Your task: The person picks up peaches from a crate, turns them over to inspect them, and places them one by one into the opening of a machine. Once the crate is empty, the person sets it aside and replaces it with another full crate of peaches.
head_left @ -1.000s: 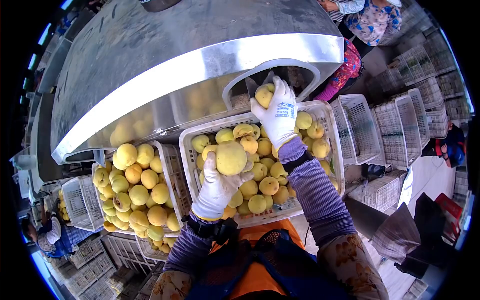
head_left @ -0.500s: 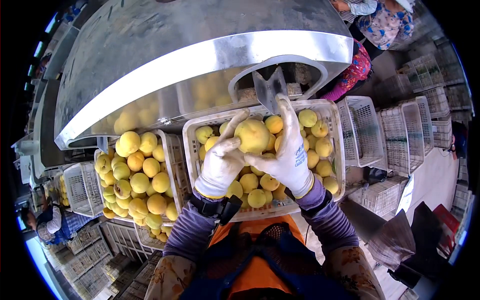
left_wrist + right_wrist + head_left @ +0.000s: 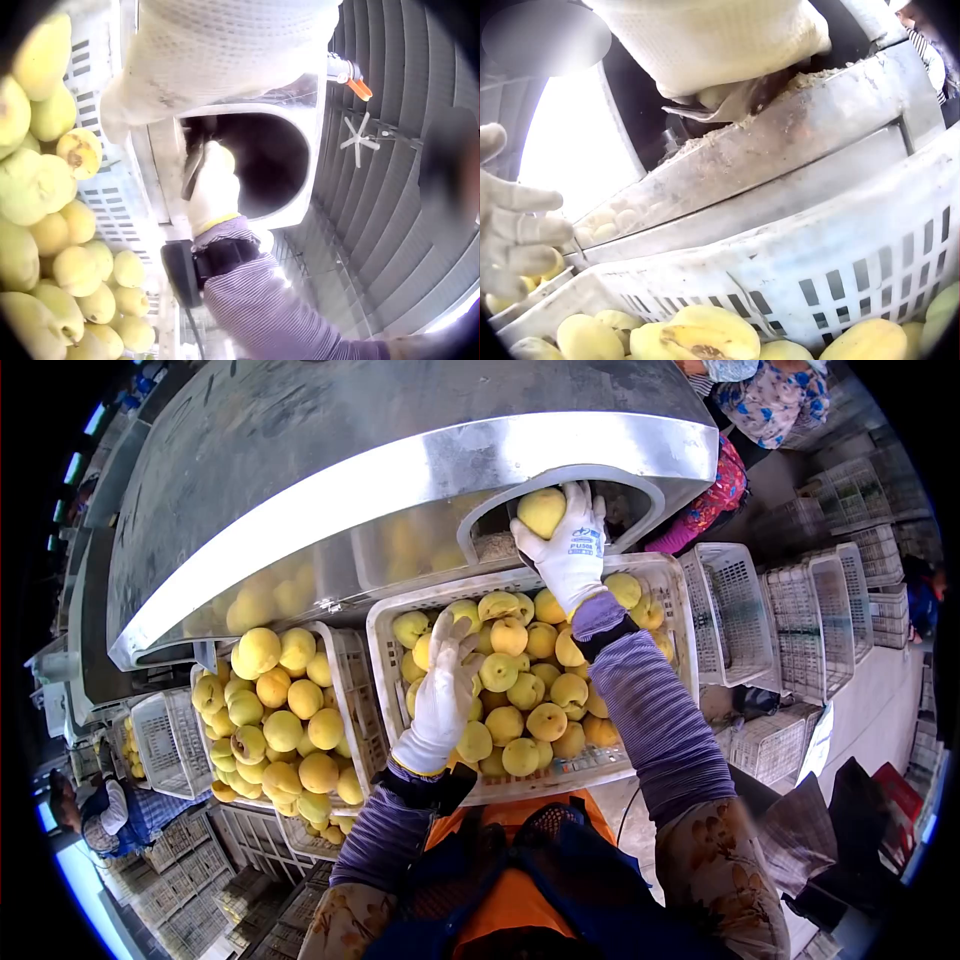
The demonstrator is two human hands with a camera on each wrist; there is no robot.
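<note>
Peaches [image 3: 546,722] fill two slotted plastic crates [image 3: 540,791]; the gloved right hand [image 3: 572,557] clasps one yellow peach [image 3: 541,513] at the rounded opening [image 3: 626,512] of a metal machine [image 3: 430,465]; the left hand [image 3: 440,698] extends loose fingers.

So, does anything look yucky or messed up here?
Yes, a little. One peach in the left-hand plastic crate has a dark brown patch, unlike the smoother yellow ones around it; maybe it's bruised. Also, crumbly bits cling along the edge of the metal machine's opening, which looks messy.
</note>
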